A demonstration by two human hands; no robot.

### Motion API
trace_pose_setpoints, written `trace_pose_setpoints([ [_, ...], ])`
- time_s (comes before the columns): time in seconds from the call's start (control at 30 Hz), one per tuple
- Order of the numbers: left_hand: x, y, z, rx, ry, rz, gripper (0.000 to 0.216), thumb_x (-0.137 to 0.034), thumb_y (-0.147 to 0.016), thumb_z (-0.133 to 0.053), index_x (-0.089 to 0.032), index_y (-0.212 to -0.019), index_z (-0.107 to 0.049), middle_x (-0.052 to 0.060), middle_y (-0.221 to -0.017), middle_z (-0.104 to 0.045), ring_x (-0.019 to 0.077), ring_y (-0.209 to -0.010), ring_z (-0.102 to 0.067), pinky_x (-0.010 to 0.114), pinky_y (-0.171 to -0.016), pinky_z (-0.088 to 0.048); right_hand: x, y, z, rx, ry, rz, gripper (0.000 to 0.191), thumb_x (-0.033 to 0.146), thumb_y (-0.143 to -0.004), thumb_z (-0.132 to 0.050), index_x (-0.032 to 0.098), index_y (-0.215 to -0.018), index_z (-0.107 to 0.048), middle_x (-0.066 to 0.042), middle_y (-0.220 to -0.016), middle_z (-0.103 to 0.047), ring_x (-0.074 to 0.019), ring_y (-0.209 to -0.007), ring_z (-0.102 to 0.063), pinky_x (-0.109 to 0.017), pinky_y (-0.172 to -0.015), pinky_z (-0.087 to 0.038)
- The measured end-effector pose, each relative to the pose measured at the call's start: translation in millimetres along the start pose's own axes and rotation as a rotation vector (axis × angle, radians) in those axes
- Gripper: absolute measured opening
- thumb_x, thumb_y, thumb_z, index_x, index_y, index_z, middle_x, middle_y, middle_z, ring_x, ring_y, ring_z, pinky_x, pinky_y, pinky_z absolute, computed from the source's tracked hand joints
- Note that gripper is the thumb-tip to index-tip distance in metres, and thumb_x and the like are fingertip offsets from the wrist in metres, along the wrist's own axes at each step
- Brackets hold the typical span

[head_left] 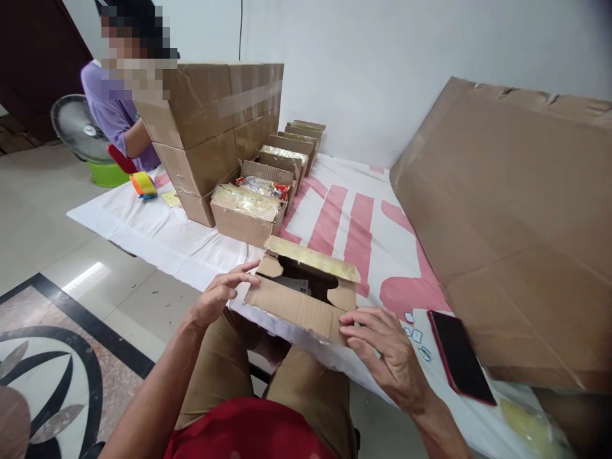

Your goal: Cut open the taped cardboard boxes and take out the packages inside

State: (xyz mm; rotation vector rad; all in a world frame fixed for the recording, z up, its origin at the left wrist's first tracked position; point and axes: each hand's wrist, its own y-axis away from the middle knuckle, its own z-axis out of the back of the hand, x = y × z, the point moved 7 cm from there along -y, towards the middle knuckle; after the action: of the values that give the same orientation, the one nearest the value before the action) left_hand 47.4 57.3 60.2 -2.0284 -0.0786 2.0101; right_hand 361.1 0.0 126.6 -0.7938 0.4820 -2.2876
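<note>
A small cardboard box [296, 306] lies at the table's front edge, close to my lap. Its far flap with tape stands raised and its front flap is angled toward me, leaving a gap. Inside that gap a white printed paper or label [292, 284] shows; the rest of the inside is dark. My left hand [220, 294], fingers stretched out, touches the box's left corner. At the right front corner rest the extended fingers of my right hand [385, 347], thumb apart. Neither hand is wrapped around anything.
Sealed cartons [205, 134] stand stacked at the left, beside a row of opened boxes [248, 207]. A large cardboard sheet or carton [516, 236] leans at the right. Near it lie a phone [461, 357] and small rings. Another person [112, 118] sits behind the stack, near a fan [79, 131].
</note>
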Motion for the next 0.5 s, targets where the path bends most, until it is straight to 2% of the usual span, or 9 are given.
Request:
trace_pose_setpoints([
  [0.1,-24,-7,1,-0.137,-0.263,-0.109,0.027,-0.042,-0.087,-0.066,-0.026,-0.102,-0.081,0.011,-0.136,-0.071,0.0363,-0.131,-0.062,0.055,-0.113,-0.046,4,-19,-5,0.065,0.123,0.005,0.023,0.030,-0.100,-0.058,0.024,-0.085,-0.073,-0.004,-0.092,-0.079,-0.0215,-0.085,-0.070,-0.039,-0.079,-0.050],
  [0.17,-41,-16,-16,-0.130,-0.482,-0.226,0.021,-0.034,-0.090,-0.065,-0.026,-0.104,-0.079,0.009,-0.127,-0.075,0.0302,-0.120,-0.067,0.048,-0.107,-0.049,2,-35,-15,0.138,0.191,-0.035,0.024,0.029,-0.102,-0.053,0.023,-0.089,-0.073,-0.006,-0.094,-0.079,-0.0219,-0.087,-0.071,-0.038,-0.079,-0.050],
  [0.23,-50,-27,-44,0.029,-0.673,-0.317,0.021,-0.024,-0.093,-0.059,-0.026,-0.103,-0.078,0.008,-0.112,-0.078,0.0260,-0.106,-0.071,0.042,-0.097,-0.052,0,-50,-28,0.235,0.271,-0.058,0.024,0.027,-0.102,-0.051,0.022,-0.098,-0.075,-0.008,-0.102,-0.079,-0.0238,-0.094,-0.071,-0.039,-0.083,-0.052],
  [0.33,-47,-35,-77,0.275,-0.961,-0.361,0.025,-0.015,-0.093,-0.053,-0.023,-0.096,-0.077,0.008,-0.093,-0.078,0.0253,-0.090,-0.069,0.039,-0.081,-0.050,3,-67,-48,0.396,0.376,-0.043,0.027,0.022,-0.099,-0.052,0.019,-0.115,-0.074,-0.010,-0.120,-0.076,-0.0261,-0.105,-0.070,-0.041,-0.091,-0.054],
  [0.43,-43,-34,-93,0.404,-1.187,-0.423,0.024,-0.015,-0.095,-0.053,-0.022,-0.088,-0.075,0.009,-0.086,-0.075,0.0251,-0.088,-0.064,0.039,-0.082,-0.047,2,-80,-53,0.448,0.480,-0.055,0.038,0.021,-0.097,-0.054,0.013,-0.132,-0.066,-0.018,-0.145,-0.061,-0.0324,-0.123,-0.064,-0.047,-0.100,-0.053],
  [0.5,-42,-33,-99,0.463,-1.280,-0.484,0.021,-0.014,-0.095,-0.054,-0.020,-0.087,-0.073,0.009,-0.091,-0.076,0.0248,-0.091,-0.063,0.040,-0.086,-0.047,-5,-90,-52,0.446,0.533,-0.081,0.046,0.023,-0.097,-0.054,0.010,-0.141,-0.060,-0.021,-0.154,-0.053,-0.0364,-0.133,-0.057,-0.050,-0.105,-0.050],
])
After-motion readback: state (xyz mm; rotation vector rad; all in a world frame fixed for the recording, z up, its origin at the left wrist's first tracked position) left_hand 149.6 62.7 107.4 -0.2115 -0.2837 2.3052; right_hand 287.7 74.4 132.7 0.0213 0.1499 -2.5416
